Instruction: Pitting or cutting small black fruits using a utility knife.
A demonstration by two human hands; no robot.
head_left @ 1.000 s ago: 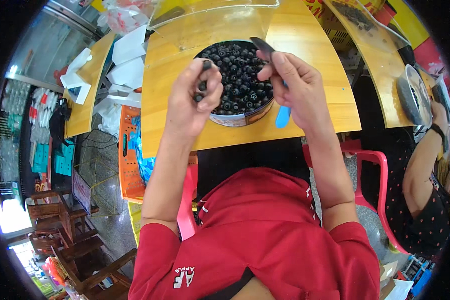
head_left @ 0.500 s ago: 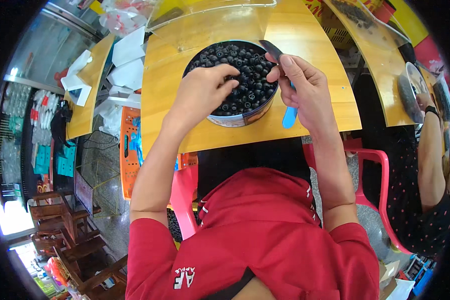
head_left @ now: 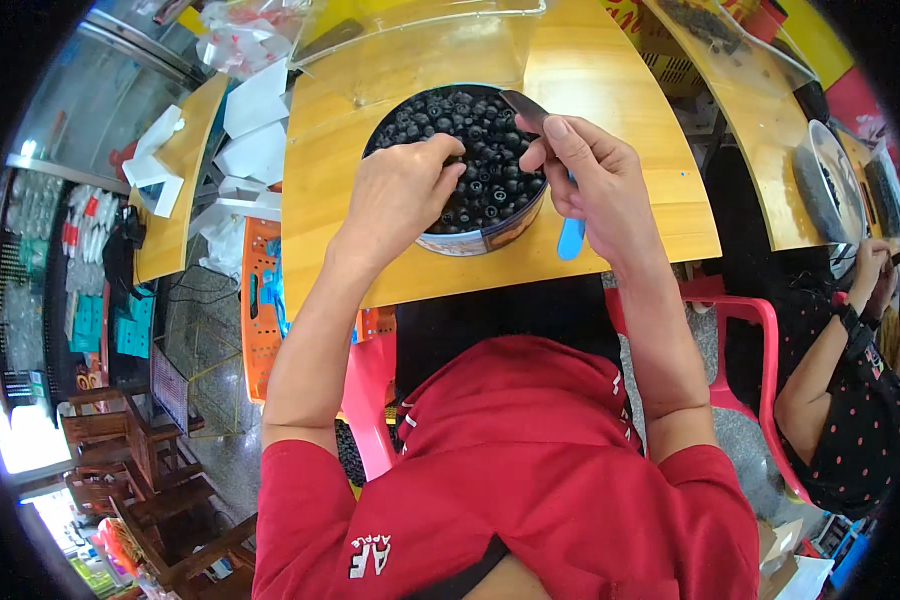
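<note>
A round tub point(head_left: 462, 244) with a printed side stands on the wooden table, filled with small round black pieces point(head_left: 480, 150), some with ring-like openings. My left hand point(head_left: 400, 190) is over the tub's left part, thumb and fingers bent towards each other at the pieces. Whatever lies between those fingertips is hidden. In my right hand point(head_left: 595, 175), over the tub's right rim, is a knife with a blue handle point(head_left: 570, 240). Its dark blade point(head_left: 523, 106) sticks out past the thumb, pointing to the far left over the tub.
A clear plastic bin point(head_left: 420, 60) sits behind the tub on the yellow wooden table point(head_left: 660, 190). An orange crate point(head_left: 260, 330) stands below to the left, near white cartons point(head_left: 255, 110). On the right, a co-worker point(head_left: 840, 400) sits beside another table holding a bowl point(head_left: 830, 180).
My right hand and the knife have shifted slightly left over the tub. My left fingertips have drawn closer together. The co-worker's hand has left the bowl and come back towards their lap.
</note>
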